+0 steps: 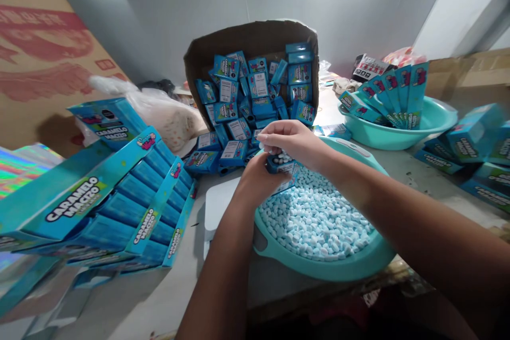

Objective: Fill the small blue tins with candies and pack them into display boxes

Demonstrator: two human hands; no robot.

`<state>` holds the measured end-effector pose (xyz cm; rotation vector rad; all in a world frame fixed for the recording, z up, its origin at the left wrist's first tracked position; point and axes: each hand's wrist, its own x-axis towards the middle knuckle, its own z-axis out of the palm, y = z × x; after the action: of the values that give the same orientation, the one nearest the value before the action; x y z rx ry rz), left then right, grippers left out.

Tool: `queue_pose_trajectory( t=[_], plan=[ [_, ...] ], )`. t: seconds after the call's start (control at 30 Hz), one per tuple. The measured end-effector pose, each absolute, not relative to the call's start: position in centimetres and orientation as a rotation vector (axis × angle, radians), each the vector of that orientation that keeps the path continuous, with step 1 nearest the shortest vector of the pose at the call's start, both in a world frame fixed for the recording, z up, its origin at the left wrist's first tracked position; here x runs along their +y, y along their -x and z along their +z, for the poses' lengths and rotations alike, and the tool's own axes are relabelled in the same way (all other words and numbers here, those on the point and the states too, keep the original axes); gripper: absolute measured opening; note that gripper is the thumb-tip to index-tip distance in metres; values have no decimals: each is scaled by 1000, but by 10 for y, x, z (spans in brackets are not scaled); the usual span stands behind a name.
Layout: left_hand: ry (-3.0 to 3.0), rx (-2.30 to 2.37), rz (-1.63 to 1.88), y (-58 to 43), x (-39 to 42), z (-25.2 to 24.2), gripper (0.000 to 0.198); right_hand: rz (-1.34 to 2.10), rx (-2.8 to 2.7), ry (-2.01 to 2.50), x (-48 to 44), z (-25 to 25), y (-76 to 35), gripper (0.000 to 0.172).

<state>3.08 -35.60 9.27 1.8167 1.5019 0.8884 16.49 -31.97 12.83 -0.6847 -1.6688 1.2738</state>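
Note:
My left hand [257, 180] is wrapped round a small blue candy box [287, 185], held over the near-left part of a turquoise basin [326, 271]. Directly above the box, my right hand [292, 139] is closed with its fingers curled. Pale candies [284, 157] show beneath those fingers at the box's top; whether some are inside the box is hard to see. The basin holds a heap of small light-blue and white candies [319, 220]. A white flat-topped device [219, 204], partly hidden by my left forearm, lies left of the basin.
Behind my hands a tipped cardboard carton [314, 45] spills many small blue boxes [227, 93]. Blue display cases [135, 191] are stacked at left. A second turquoise basin [382, 138] with flat blue cartons stands back right, near more blue boxes [474, 133]. A plastic bag [159, 114] sits behind the cases.

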Motion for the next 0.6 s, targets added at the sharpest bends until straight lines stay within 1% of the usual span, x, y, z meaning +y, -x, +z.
queue_pose_trajectory(
  t=[0.17, 0.4, 0.6],
  plan=[
    [-1803, 1468, 895, -31, -358, 95, 26, 1266, -1697, 684, -321, 130, -165, 24],
    [-1809, 1504, 877, -33, -357, 96, 27, 1275, -1662, 709, -323, 133, -165, 31],
    [-1791, 1415, 915, -31, -355, 93, 32, 1317, -1603, 655, -323, 133, -165, 29]
  ],
)
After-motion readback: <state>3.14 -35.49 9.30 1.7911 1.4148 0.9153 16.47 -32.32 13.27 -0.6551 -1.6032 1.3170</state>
